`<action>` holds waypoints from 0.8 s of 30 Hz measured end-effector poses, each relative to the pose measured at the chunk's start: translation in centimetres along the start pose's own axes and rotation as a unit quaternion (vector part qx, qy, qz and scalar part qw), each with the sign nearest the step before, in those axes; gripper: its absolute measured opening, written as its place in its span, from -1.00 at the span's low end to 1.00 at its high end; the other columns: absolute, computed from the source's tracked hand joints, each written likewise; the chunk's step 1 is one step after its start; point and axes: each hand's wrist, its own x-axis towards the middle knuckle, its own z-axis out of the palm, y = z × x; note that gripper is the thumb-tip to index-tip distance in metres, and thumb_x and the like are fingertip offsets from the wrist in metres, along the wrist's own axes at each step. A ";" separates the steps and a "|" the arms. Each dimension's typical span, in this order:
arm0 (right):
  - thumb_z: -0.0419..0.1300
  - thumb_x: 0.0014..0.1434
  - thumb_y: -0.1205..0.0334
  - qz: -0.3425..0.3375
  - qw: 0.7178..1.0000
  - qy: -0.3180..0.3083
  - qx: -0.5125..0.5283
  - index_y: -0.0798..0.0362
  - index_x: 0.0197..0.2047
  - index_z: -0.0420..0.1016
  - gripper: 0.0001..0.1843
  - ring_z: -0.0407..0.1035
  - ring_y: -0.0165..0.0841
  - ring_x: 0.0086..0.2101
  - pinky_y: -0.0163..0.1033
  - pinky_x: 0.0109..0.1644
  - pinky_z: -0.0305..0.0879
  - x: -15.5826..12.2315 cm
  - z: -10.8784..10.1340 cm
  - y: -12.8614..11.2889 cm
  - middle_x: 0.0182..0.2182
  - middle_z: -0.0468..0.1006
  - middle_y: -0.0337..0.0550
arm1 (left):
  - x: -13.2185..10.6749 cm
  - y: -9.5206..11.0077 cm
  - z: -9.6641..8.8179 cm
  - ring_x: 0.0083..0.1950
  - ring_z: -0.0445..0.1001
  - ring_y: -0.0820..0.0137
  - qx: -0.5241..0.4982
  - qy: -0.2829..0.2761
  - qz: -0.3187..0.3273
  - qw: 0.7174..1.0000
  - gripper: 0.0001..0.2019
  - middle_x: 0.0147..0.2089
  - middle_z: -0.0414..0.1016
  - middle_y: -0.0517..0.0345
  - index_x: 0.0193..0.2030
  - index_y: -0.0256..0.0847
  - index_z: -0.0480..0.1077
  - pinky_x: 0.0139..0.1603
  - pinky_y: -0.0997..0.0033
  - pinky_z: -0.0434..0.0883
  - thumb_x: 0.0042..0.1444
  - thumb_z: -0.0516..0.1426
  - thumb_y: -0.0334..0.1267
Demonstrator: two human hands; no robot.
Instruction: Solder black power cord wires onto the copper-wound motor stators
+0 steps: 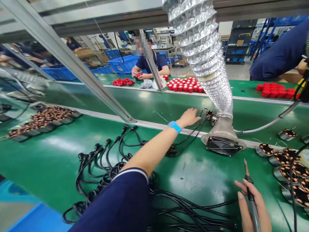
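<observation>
My left hand reaches across the bench over the metal rail, fingers stretched out and nothing in them. Just right of its fingertips, a thin black cable runs to a motor stator with copper windings. At the lower right, my right hand holds a soldering iron with its tip pointing up and away. Many black power cords with plugs lie bundled under and left of my left forearm. More stators in silver rings cluster right of the soldering iron.
A fume extractor nozzle on a silver duct hangs between my hands. Metal posts frame the bench. Many stators lie at left. Across the belt, a person handles red parts near more red parts.
</observation>
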 end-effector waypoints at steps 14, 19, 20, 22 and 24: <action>0.19 0.11 -0.17 -0.002 0.998 -0.059 0.004 -0.10 0.07 0.43 -0.48 0.53 -0.11 -0.04 -0.09 -0.07 0.43 -0.6 0.0 2.3 -0.08 0.65 -0.16 | -16.2 -13.7 -4.4 -0.05 0.57 0.09 0.335 -0.186 -0.029 0.923 -0.51 0.08 0.54 -0.15 0.10 -0.26 0.45 -0.10 0.28 0.40 0.01 0.22 -0.17; 0.20 0.05 -0.24 0.030 0.999 -0.035 0.001 -0.10 0.05 0.44 -0.43 0.51 -0.01 -0.05 0.06 -0.02 0.38 0.1 0.1 4.0 -0.11 0.65 -0.11 | -9.8 -10.7 -9.4 -0.02 0.51 0.09 0.355 -0.094 0.006 0.930 -0.78 -0.09 0.57 -0.09 -0.14 -0.24 0.52 -0.08 0.22 0.34 0.11 0.14 -0.25; 0.21 0.05 -0.24 0.036 0.999 -0.032 -0.001 -0.11 0.05 0.44 -0.42 0.50 0.00 -0.04 0.08 0.01 0.37 0.2 0.0 4.3 -0.10 0.65 -0.11 | -8.1 -10.0 -11.2 0.00 0.49 0.09 0.359 -0.049 0.004 0.932 -0.79 -0.08 0.55 -0.10 -0.12 -0.27 0.50 -0.05 0.19 0.33 0.14 0.13 -0.26; 0.20 0.04 -0.26 0.040 0.999 -0.030 -0.004 -0.13 0.05 0.44 -0.42 0.50 0.01 -0.03 0.09 0.02 0.36 0.4 0.0 4.5 -0.13 0.66 -0.12 | -5.0 -8.6 -15.0 -0.02 0.44 0.20 0.314 0.159 -0.033 0.936 -0.75 -0.07 0.54 -0.05 -0.13 -0.29 0.47 -0.02 0.22 0.32 0.11 0.22 -0.19; 0.20 0.04 -0.28 0.037 0.999 -0.028 -0.002 -0.11 0.05 0.44 -0.40 0.50 0.00 -0.05 0.06 0.01 0.37 0.5 0.0 4.5 -0.15 0.66 -0.12 | -2.6 -7.3 -18.2 0.05 0.33 0.30 0.295 0.263 -0.053 0.917 -0.59 0.23 0.34 -0.07 0.14 -0.33 0.30 0.09 0.17 0.29 0.26 0.10 -0.10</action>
